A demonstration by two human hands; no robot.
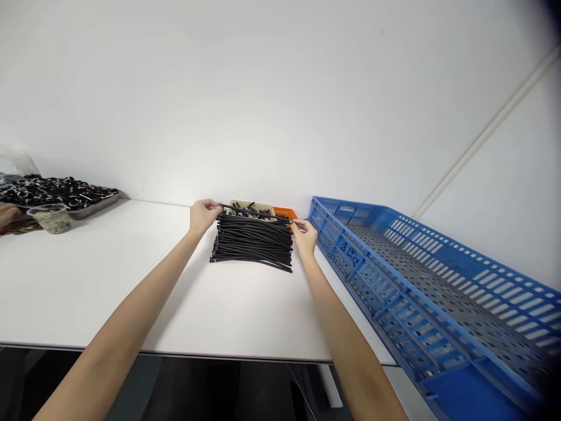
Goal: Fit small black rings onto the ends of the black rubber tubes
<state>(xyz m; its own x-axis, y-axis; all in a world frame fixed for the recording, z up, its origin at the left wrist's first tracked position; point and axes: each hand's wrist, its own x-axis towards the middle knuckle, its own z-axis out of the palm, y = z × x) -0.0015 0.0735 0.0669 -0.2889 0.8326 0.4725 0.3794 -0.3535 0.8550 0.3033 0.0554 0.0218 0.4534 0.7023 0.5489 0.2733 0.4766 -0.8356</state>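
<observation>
A thin black tube (256, 213) is stretched between my two hands, just above a pile of similar tubes. My left hand (205, 214) pinches its left end, while the fingers of my right hand (304, 235) close on its right end. Below it, a row of black tubes (254, 241) lies side by side on the white table, with small pale tips at their left ends. Behind the held tube stands a cream tray (267, 208) of small dark and metallic parts, partly covered by the tube. An orange basket (286, 213) sits beside that tray.
A long blue plastic crate (350, 257) takes up the right side of the table (131, 280). At the far left are a metal tray (94, 206) heaped with black rings, a clear plastic cup (55, 221) and another person's hand (7, 215). A white wall rises behind.
</observation>
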